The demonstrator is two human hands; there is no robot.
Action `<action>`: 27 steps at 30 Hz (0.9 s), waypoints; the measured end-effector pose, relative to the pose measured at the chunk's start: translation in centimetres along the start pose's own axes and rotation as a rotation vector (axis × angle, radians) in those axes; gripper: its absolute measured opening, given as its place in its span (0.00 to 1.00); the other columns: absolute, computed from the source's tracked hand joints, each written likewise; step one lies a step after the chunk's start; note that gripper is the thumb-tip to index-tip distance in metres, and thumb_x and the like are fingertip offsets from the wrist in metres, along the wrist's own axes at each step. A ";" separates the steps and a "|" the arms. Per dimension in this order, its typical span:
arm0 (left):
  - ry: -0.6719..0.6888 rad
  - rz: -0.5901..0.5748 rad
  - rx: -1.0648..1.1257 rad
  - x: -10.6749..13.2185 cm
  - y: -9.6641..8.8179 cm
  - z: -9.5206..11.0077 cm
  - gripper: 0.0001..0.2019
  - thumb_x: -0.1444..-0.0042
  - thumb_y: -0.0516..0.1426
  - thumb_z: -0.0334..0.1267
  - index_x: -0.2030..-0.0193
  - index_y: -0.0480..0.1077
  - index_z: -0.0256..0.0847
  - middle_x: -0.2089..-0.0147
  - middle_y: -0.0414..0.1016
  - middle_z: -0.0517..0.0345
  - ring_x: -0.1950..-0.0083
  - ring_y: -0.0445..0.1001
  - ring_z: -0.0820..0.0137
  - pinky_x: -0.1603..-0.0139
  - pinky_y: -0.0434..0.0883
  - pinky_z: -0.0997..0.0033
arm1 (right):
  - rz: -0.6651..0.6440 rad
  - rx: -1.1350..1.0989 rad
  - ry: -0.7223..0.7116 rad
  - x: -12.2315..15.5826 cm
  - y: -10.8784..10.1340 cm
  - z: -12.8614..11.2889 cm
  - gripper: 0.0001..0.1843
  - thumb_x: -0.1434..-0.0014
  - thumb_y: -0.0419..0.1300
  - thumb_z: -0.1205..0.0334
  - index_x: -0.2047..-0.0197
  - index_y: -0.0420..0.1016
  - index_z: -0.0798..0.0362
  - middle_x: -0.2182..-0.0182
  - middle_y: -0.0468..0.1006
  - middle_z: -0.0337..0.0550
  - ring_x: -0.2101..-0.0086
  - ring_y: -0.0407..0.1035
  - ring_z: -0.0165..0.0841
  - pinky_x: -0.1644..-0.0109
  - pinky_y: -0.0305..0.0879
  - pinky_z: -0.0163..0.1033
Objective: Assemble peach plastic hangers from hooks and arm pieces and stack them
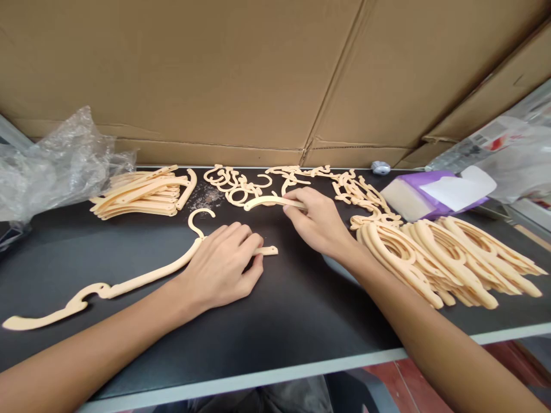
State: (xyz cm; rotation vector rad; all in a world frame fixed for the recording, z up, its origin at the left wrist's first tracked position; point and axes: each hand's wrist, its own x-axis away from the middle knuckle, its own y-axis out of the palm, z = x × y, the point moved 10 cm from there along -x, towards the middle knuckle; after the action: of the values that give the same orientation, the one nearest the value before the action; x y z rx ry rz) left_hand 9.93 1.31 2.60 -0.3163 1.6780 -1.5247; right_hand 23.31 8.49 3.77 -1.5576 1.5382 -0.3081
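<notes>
A cream plastic clothes hanger lies across the black tabletop, its hook pointing away and one long arm reaching to the left. My left hand is closed over its middle, with a short end sticking out past the thumb. Just above the table, my right hand pinches a loose curved hanger arm that points left. A gap separates this piece from the hanger. The palm hides the part of the hanger under my left hand.
Stacked hanger arms lie back left beside crumpled clear plastic. Loose hooks and small connecting pieces are scattered along the back. Folded hangers are piled right, near a purple tissue pack. A cardboard wall stands behind.
</notes>
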 end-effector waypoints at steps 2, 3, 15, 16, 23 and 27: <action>-0.001 -0.001 0.008 0.1 0.1 0.0 0.09 0.36 0.51 0.33 0.60 0.73 0.39 0.63 0.75 0.53 0.62 0.71 0.63 0.61 0.68 0.61 | -0.021 0.013 -0.006 0.1 0.4 0.0 0.10 0.37 0.55 0.66 0.59 0.78 0.52 0.61 0.81 0.44 0.61 0.73 0.37 0.56 0.65 0.40; -0.004 -0.005 0.011 0.1 0.1 -0.1 0.09 0.36 0.51 0.33 0.60 0.73 0.39 0.62 0.75 0.53 0.62 0.71 0.63 0.60 0.69 0.61 | -0.033 0.019 -0.002 0.1 0.6 0.0 0.10 0.37 0.55 0.66 0.59 0.79 0.52 0.61 0.81 0.44 0.61 0.73 0.36 0.56 0.65 0.40; 0.012 -0.018 0.035 0.0 0.0 0.0 0.10 0.41 0.50 0.29 0.62 0.72 0.38 0.64 0.73 0.53 0.64 0.71 0.63 0.65 0.67 0.63 | -0.098 0.171 -0.026 0.4 2.4 -0.1 0.14 0.32 0.55 0.63 0.52 0.82 0.52 0.59 0.83 0.48 0.57 0.71 0.41 0.50 0.65 0.45; 0.012 -0.017 0.033 0.0 0.0 0.0 0.10 0.41 0.50 0.29 0.62 0.72 0.38 0.64 0.73 0.52 0.63 0.71 0.63 0.66 0.67 0.63 | -0.106 0.176 -0.038 0.4 2.6 -0.2 0.14 0.32 0.55 0.63 0.52 0.82 0.53 0.58 0.83 0.48 0.56 0.71 0.41 0.49 0.64 0.46; 0.024 -0.002 0.033 -0.1 -0.2 0.0 0.10 0.42 0.50 0.27 0.62 0.71 0.39 0.64 0.74 0.54 0.63 0.72 0.64 0.67 0.66 0.65 | -0.098 0.239 -0.033 0.5 2.7 -0.7 0.14 0.33 0.57 0.62 0.50 0.82 0.54 0.54 0.82 0.50 0.53 0.68 0.44 0.47 0.63 0.49; 0.043 0.019 0.037 -0.1 -0.2 0.0 0.10 0.42 0.50 0.27 0.60 0.71 0.39 0.62 0.75 0.53 0.62 0.73 0.65 0.67 0.68 0.67 | 0.001 0.254 -0.026 -0.4 -0.1 -0.9 0.14 0.34 0.55 0.65 0.54 0.82 0.53 0.54 0.83 0.49 0.51 0.69 0.44 0.46 0.63 0.49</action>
State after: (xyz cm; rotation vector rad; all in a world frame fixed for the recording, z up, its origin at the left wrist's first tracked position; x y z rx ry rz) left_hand 9.89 1.31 2.80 -0.2485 1.6790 -1.5567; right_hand 22.67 8.46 4.53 -1.3567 1.4195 -0.4628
